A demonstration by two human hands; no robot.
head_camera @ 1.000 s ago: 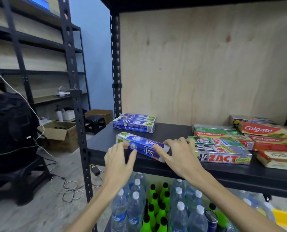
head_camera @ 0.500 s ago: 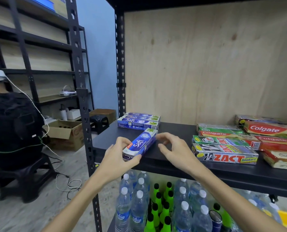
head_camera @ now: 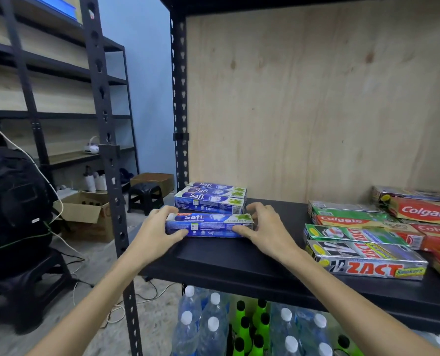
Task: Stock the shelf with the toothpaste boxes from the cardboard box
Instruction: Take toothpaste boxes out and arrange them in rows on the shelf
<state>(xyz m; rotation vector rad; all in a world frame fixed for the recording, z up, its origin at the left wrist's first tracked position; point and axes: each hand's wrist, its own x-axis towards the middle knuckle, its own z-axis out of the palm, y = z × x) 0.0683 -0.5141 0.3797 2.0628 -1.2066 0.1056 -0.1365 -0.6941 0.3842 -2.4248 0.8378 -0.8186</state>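
Fingers (head_camera: 174, 233) of both hands pinching Safi box (head_camera: 209, 225) ends, box flat on shelf (head_camera: 239, 263)

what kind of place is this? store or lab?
Probably a mock shop or stockroom, not a real store. Bare black metal racking with plywood backing holds Safi, Colgate and Zact toothpaste boxes; bottled water sits below, and open cardboard boxes and loose cables lie on the floor.

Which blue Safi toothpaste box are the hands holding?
The front blue Safi box, held at its ends by the left hand and right hand; the other Safi boxes sit stacked behind, untouched.
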